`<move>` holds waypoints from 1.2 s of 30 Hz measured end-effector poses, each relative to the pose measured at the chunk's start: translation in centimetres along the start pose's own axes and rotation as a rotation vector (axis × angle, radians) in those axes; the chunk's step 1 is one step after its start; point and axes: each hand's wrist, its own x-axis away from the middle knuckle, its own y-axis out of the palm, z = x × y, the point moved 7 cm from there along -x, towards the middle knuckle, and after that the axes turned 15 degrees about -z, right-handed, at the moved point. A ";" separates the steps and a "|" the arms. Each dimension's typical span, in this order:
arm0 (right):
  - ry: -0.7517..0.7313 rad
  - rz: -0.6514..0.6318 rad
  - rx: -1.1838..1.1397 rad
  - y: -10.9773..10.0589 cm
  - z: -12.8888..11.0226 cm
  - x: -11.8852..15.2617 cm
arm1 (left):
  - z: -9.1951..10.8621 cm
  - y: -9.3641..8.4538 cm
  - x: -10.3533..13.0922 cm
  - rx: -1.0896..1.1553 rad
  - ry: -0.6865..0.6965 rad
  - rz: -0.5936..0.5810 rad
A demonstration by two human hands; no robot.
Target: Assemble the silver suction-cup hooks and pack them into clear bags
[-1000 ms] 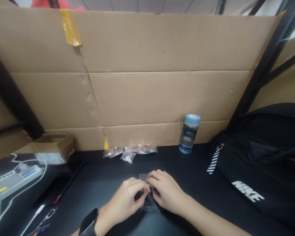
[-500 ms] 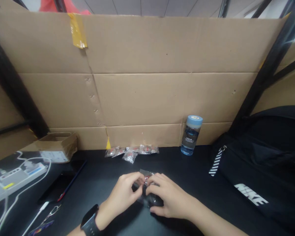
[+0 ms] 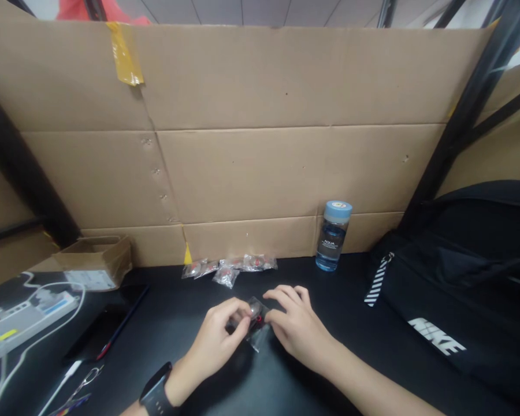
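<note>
A small clear plastic packet (image 3: 258,335) with a round silvery piece and a bit of red inside is pinched between the thumb and fingers of my left hand (image 3: 223,332). What exactly the packet contains is too small to make out. My right hand (image 3: 297,323) is just right of it, fingers spread and curved, holding nothing that I can see. One of its fingertips is at or close to the packet's right edge; contact is unclear. Beyond both hands, several similar packets (image 3: 226,276) lie along the foot of the cardboard wall.
A water bottle (image 3: 330,238) stands by the cardboard wall (image 3: 242,173). To the right is a black backpack (image 3: 450,289). On the left are a cardboard box (image 3: 99,263), a power strip (image 3: 30,318) with white cables, a phone (image 3: 108,323) and a keyring (image 3: 89,377).
My right hand has lifted and opened away from the packet, fingers spreading. The dark rounded shape beneath it no longer shows. The packet is now more visible in my left hand. The view shifted slightly.
</note>
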 end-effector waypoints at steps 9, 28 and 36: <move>-0.039 0.365 -0.269 -3.5 0.1 1.5 | 0.1 1.5 0.7 0.145 0.065 -0.172; 0.060 -0.119 -0.621 1.7 1.6 -0.7 | -3.5 2.1 -0.5 0.504 -0.161 -0.080; -0.007 -0.255 -0.669 3.7 -0.3 -0.5 | -1.8 2.0 -0.3 0.430 -0.098 -0.112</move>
